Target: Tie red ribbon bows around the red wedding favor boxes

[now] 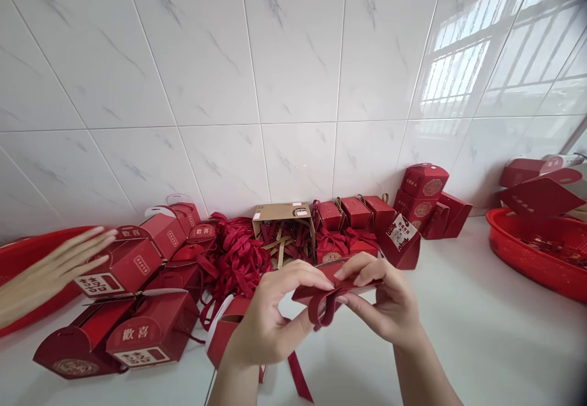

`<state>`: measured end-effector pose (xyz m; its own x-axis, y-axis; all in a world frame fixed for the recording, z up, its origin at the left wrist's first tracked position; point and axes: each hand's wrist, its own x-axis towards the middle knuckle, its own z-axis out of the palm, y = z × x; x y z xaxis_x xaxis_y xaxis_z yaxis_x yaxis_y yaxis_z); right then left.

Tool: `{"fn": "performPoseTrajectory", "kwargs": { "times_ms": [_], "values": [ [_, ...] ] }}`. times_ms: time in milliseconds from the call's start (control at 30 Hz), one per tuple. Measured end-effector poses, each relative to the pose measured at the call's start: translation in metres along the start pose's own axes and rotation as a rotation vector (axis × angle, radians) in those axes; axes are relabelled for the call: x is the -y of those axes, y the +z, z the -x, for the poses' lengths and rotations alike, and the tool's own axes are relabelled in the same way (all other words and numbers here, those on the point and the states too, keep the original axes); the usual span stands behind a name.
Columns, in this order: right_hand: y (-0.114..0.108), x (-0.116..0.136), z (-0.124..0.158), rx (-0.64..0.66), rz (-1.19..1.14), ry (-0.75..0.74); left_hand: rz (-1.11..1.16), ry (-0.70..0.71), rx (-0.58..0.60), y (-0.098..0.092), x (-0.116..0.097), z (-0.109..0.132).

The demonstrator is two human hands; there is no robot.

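Both of my hands are raised over the table at the centre, closed around a red gift box (328,266) and a dark red ribbon (323,308). My left hand (275,311) pinches the ribbon where it forms a loop in front of the box. On the other side my right hand (387,299) has its fingers on the box top and its thumb against the ribbon. Much of the box is hidden by my fingers. Below my left hand, a ribbon end (300,376) trails over the table. Another red box (229,332) stands beside my left wrist, partly covered.
A co-worker's hand (50,271) reaches in from the left near stacked red boxes (151,326). Behind lie a ribbon heap (241,253) and a cardboard box (282,211) of ribbon pieces. Finished-looking boxes (358,213) line the tiled wall; a red basin (527,253) stands right.
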<state>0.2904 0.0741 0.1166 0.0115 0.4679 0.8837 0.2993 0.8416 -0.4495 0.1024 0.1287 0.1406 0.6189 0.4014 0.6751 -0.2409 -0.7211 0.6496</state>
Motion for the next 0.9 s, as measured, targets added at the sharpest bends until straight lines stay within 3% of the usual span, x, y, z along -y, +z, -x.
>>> {"fn": "performPoseTrajectory", "kwargs": {
  "times_ms": [167,300,600,900],
  "values": [
    [0.003,0.002,0.002,-0.05,-0.038,-0.036,0.033,0.045,-0.013,0.004,0.002,-0.002],
    [0.004,0.002,0.004,-0.039,-0.035,-0.031,0.026,0.024,-0.084,0.01,0.004,-0.002],
    [0.003,0.002,0.002,-0.035,-0.039,-0.065,0.016,0.12,-0.098,0.011,0.009,-0.003],
    [0.006,0.003,0.004,-0.073,-0.094,0.041,0.04,0.08,-0.33,0.023,0.012,-0.002]
  ]
}}
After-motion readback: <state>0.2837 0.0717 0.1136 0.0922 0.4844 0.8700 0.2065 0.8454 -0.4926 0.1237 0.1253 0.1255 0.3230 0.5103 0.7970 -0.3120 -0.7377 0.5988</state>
